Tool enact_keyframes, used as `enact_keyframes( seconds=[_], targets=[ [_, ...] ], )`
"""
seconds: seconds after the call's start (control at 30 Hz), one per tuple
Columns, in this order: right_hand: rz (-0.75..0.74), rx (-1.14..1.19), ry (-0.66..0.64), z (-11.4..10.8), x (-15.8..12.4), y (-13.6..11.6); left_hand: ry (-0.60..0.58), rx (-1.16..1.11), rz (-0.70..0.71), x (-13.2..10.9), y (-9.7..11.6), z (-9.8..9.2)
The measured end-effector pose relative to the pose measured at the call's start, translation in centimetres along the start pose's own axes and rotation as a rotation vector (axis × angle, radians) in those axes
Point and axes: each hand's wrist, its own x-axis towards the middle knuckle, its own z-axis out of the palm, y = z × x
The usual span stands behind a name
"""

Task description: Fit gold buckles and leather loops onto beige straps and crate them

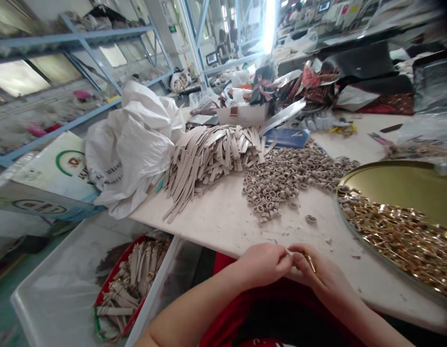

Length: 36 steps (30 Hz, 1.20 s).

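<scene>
Left hand and right hand pinch a small pale loop and slim gold piece. Curled beige rings lie heaped on a white stone table.

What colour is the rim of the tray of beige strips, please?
The rim is red, seen best in the head view.

Red top, bright cloth showing at far edge by table and under both forearms. Dark area down middle of front, apron or shadow, cannot tell which. Small white marking at near edge of frame, too cut off to read. Left forearm and right forearm bare; left hand and right hand ungloved
</scene>
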Motion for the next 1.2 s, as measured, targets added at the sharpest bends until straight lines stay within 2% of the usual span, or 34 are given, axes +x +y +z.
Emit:
enact_keyframes(
  seconds=[0.07,0.13,0.17,0.23,0.33,0.43,0.53,0.7,0.77,0.83,0.9,1.07,1.2],
  targets=[
    [-0.08,-0.184,0.096,0.0,1.5,1.1,0.058,0.055,0.008,0.9,-1.7,-0.7],
    [-0.148,-0.301,0.177,0.1,2.4,2.0,0.154,0.155,-0.041,1.7,-4.2,-2.3],
    [-0.172,-0.332,0.201,0.2,2.7,2.3,0.22,0.228,-0.111,2.1,-5.8,-3.5],
    [-0.206,-0.365,0.208,0.3,2.8,2.7,0.344,0.398,-0.362,3.0,-9.2,-6.1],
    [-0.206,-0.387,0.203,0.5,2.7,2.7,0.404,0.491,-0.533,4.8,-13.9,-9.7],
    [-0.178,-0.395,0.206,0.5,2.5,2.5,0.396,0.549,-0.605,5.8,-15.9,-10.8],
    [-0.144,-0.365,0.205,0.3,2.5,2.2,0.356,0.59,-0.612,4.4,-15.1,-9.5],
    [-0.114,-0.303,0.192,0.2,2.5,1.7,0.242,0.6,-0.609,-2.6,-11.6,-5.9],
    [-0.115,-0.301,0.196,0.2,2.4,1.6,0.218,0.577,-0.604,-4.4,-10.6,-5.1],
    [-0.12,-0.306,0.2,0.2,2.3,1.5,0.226,0.543,-0.592,-4.9,-10.2,-4.7],
    [-0.123,-0.317,0.204,0.3,2.2,1.5,0.25,0.498,-0.584,-4.2,-10.3,-4.6],
    [-0.145,-0.294,0.216,0.5,2.0,1.6,0.329,0.349,-0.563,-2.1,-11.1,-5.9],
    [-0.114,-0.134,0.348,-0.2,1.6,1.0,0.373,0.169,-0.481,-2.9,-10.1,-6.9]
  ],
)
